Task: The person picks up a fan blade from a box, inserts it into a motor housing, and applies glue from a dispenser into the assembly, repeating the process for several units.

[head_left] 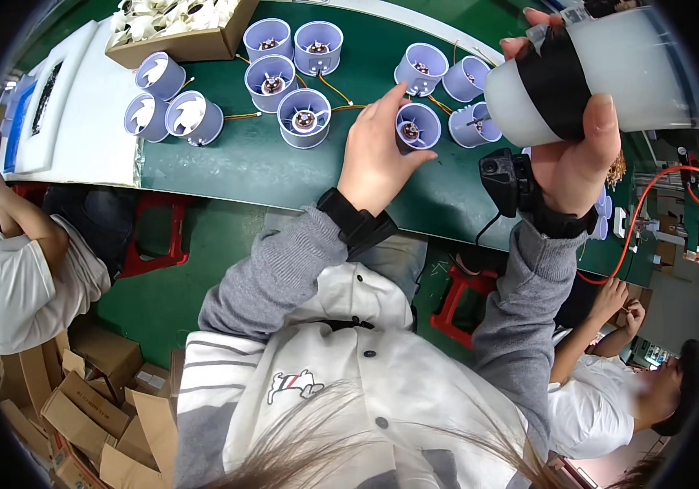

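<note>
My left hand curls its thumb and fingers around a lavender cup-shaped plastic housing standing on the green bench. Copper coil windings of a small motor show inside it. In my right hand is a large translucent white bottle wrapped with a black tape band. The bottle is tipped sideways, and its thin nozzle points left over another lavender housing. Whether the nozzle touches that housing I cannot tell. Black straps with small devices sit on both wrists.
More lavender housings with coloured leads stand at the back; several at left hold white pieces. A cardboard box of white parts and white foam lie left. Co-workers sit either side. A red hose hangs at right.
</note>
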A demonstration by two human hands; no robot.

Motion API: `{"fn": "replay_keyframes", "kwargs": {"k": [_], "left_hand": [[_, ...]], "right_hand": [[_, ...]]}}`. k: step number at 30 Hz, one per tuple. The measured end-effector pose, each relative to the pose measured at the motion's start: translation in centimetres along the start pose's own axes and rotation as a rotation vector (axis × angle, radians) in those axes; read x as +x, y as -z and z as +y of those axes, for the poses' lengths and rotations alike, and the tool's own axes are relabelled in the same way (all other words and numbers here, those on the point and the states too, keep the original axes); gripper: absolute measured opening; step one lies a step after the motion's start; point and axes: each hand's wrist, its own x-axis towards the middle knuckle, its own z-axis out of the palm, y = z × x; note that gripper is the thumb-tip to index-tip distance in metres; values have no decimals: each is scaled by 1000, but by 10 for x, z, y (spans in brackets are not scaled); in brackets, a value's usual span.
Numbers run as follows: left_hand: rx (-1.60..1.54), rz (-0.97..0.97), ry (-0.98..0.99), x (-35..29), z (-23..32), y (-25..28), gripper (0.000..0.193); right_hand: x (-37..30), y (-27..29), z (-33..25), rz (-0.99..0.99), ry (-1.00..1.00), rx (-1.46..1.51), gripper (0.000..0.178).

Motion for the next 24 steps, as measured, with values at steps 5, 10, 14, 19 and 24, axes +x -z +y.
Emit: {"fn": "replay_keyframes", "kwargs": {"k": [5, 10, 14, 19, 24], "left_hand": [[-112, 8, -25, -9, 3, 9, 83], [-150, 35, -10, -22, 4, 24, 81], [-177, 50, 32, -31, 4, 33, 79], [-163, 103, -20, -37, -1, 35, 77], [-202, 122, -35, -39, -4, 34, 76]], "right_hand": [[10, 22, 21, -282, 9, -30, 82], [-4, 4, 35, -151, 34, 38, 83], [-12, 0, 44, -219, -5, 18, 85], [-20, -16, 46, -191, -33, -13, 90], [-23, -23, 47, -178, -45, -57, 91]]}}
